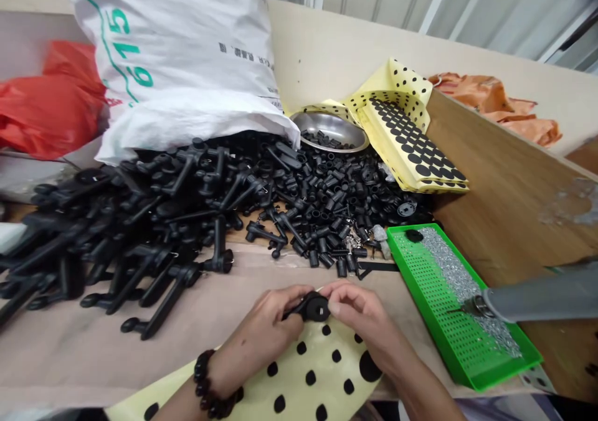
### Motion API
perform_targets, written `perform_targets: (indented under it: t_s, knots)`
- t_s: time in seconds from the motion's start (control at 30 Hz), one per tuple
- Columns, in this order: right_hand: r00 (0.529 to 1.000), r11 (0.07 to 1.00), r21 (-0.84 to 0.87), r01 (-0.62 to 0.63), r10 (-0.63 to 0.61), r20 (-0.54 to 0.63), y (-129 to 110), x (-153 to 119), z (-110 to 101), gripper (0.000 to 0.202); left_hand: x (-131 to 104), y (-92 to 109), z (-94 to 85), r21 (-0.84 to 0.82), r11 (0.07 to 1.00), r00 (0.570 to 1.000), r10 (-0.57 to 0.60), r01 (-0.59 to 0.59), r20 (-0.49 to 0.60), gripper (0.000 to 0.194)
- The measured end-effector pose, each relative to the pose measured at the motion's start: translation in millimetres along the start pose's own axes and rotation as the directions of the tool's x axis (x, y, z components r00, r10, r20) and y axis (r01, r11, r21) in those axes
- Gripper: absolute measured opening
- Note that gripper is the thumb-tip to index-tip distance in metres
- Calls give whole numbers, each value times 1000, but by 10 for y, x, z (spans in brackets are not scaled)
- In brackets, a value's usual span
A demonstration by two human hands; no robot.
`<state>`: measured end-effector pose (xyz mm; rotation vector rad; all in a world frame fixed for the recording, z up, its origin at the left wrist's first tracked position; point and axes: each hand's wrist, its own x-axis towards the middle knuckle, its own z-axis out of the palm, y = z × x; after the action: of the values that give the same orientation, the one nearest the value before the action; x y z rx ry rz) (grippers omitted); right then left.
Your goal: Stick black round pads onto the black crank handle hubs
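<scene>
Near the centre of the bench: one small black round part (pixel 317 309), held just above a yellow sheet with black dots (pixel 294 374). Left hand (pixel 275 318), with a dark bead bracelet (pixel 205 383) at the wrist: fingers curled closed around the part, thumb below. Right hand (pixel 357 309): thumb and forefinger drawn close together at the part's right rim; whether they grip it, cannot tell.

Left side: a heap of black crank-shaped arms (pixel 154 228); beyond it, a red bag (pixel 51 109).

Far left of centre: one white sack (pixel 187 53), marked "615" in green.

Middle: a pile of small black pieces (pixel 327 190); at its far edge, a steel bowl (pixel 327 125) holding more; to the bowl's right, a yellow sticker stack (pixel 415 141) with black discs.

Right side: one green tray (pixel 434 302) of small silvery pieces (pixel 455 265), a black disc (pixel 413 235) at its far end, a grey power driver (pixel 537 296) reaching over it.
</scene>
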<state>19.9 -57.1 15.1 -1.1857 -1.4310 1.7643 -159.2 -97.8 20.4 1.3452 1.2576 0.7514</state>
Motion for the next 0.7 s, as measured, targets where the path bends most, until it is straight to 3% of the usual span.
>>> perform_targets:
  t_s: [0.7]
  knots:
    - [999,999,27,29,-29,20,12,11,-27,14,-12,25,2,-46,999,1000,-16,16,6,51]
